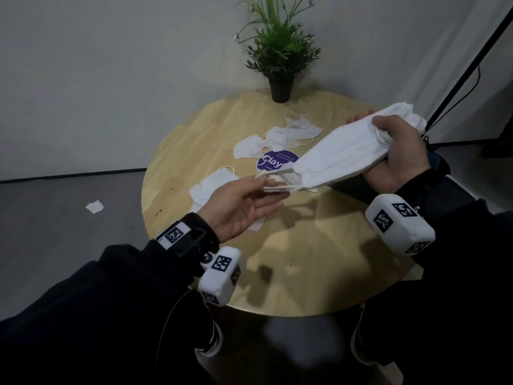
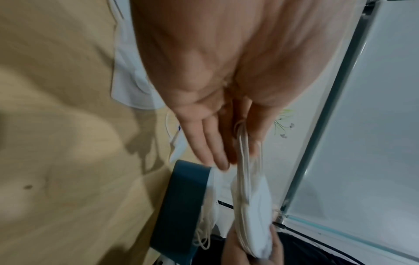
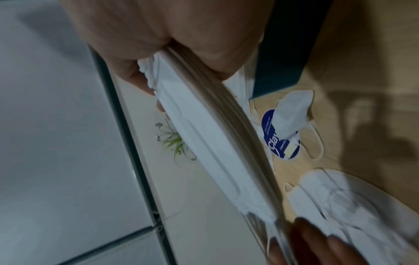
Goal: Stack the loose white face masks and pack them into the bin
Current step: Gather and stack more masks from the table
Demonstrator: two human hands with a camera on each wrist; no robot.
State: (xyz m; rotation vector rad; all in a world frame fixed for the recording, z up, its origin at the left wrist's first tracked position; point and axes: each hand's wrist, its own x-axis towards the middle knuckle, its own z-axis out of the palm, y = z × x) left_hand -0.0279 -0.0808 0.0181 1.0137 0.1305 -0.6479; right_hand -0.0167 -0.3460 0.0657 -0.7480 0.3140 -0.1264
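White ear loops are pinched by the left hand [image 1: 244, 202], its other fingers straight. The right hand [image 1: 397, 154] clamps the mask stack [image 1: 344, 154] above the bench [image 1: 291, 273]. Beyond, loose masks [image 1: 280, 137] lie scattered. The dark bin [image 2: 181, 206] sits below; loops could snag, fanning the stack.

Dim light falls on my round table [image 1: 305, 273] from above, throwing soft shadows, while both wrist views are smeared with blur and bent at their edges.
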